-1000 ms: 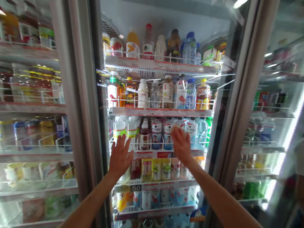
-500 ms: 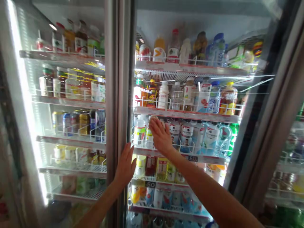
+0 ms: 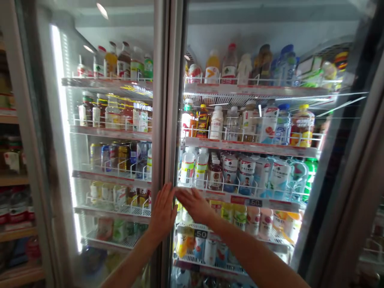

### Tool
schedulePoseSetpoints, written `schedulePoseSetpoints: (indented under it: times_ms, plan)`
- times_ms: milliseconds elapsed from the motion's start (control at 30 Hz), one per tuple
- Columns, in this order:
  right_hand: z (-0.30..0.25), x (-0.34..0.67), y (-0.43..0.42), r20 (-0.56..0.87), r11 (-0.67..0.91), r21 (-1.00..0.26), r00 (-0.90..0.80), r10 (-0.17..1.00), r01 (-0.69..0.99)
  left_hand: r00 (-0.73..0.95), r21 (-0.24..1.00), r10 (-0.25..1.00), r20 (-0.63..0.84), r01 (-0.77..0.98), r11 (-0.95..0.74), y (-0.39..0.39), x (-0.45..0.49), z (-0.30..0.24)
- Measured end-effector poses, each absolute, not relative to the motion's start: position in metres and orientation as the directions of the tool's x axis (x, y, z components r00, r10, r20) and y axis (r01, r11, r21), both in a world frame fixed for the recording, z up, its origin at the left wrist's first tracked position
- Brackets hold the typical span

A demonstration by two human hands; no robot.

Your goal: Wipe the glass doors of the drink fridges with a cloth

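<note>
My left hand [image 3: 163, 212] lies on the metal door frame [image 3: 166, 80] between two glass-fronted drink coolers, its fingers stretched upward. Beside it, my right hand [image 3: 195, 206] is held flat at the left edge of the right glass door [image 3: 240, 24], with fingers stretched out toward the frame. The fingertips of the two hands are close together; whether they touch I cannot tell. No object shows in either hand, though both palms are hidden. Just above my right hand, behind the glass, stand clear bottles with green-yellow labels [image 3: 187, 166] and a dark bottle [image 3: 215, 175].
Wire-fronted shelves of bottles and cans fill the right cooler, with a price tag [image 3: 254, 202] on one shelf edge. Cans [image 3: 123, 156] and bottles stand in the left cooler, beside a bright light strip [image 3: 60, 100]. Another shelf unit [image 3: 18, 180] is at far left.
My right hand has moved down and left across the glass to the door frame, next to my left hand. The left hand stays on the frame. The view has shifted left.
</note>
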State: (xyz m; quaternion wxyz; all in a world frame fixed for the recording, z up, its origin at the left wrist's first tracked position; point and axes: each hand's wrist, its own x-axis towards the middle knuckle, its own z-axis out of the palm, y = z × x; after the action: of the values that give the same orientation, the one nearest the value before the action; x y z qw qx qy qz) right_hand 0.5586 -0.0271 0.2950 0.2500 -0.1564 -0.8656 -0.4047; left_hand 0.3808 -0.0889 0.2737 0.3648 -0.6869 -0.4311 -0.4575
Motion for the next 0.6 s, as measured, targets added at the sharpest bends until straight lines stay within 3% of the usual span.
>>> schedulePoseSetpoints:
  times_ms: [67,133,233,300,367,467,533,600]
  plan:
    - [0.272,0.577,-0.034,0.429,0.646,0.68,-0.903,0.033,0.346,0.21,-0.104,0.273,0.939,0.929,-0.355,-0.088,0.381,0.273]
    - [0.275,0.597,-0.035,0.43,0.645,0.67,-0.9,0.064,0.366,0.221,-0.113,0.274,0.936,0.925,-0.363,-0.085,0.386,0.274]
    - [0.313,0.623,-0.028,0.679,0.539,0.534,-0.71,0.186,0.652,0.251,-0.133,0.251,0.935,0.903,-0.409,-0.078,0.405,0.277]
    - [0.328,0.639,-0.025,0.803,0.439,0.44,-0.562,0.197,0.783,0.262,-0.134,0.246,0.933,0.889,-0.438,-0.073,0.423,0.28]
    - [0.321,0.657,-0.027,0.782,0.415,0.517,-0.61,0.126,0.748,0.269,-0.135,0.247,0.931,0.882,-0.451,-0.068,0.44,0.282]
    - [0.302,0.686,-0.034,0.564,0.441,0.734,-0.825,0.029,0.517,0.281,-0.154,0.235,0.93,0.881,-0.447,-0.06,0.458,0.287]
    - [0.308,0.704,-0.035,0.549,0.434,0.746,-0.835,0.029,0.506,0.284,-0.16,0.236,0.929,0.886,-0.435,-0.055,0.467,0.291]
    - [0.328,0.717,-0.032,0.689,0.387,0.654,-0.723,0.05,0.65,0.285,-0.162,0.239,0.928,0.888,-0.43,-0.05,0.477,0.295]
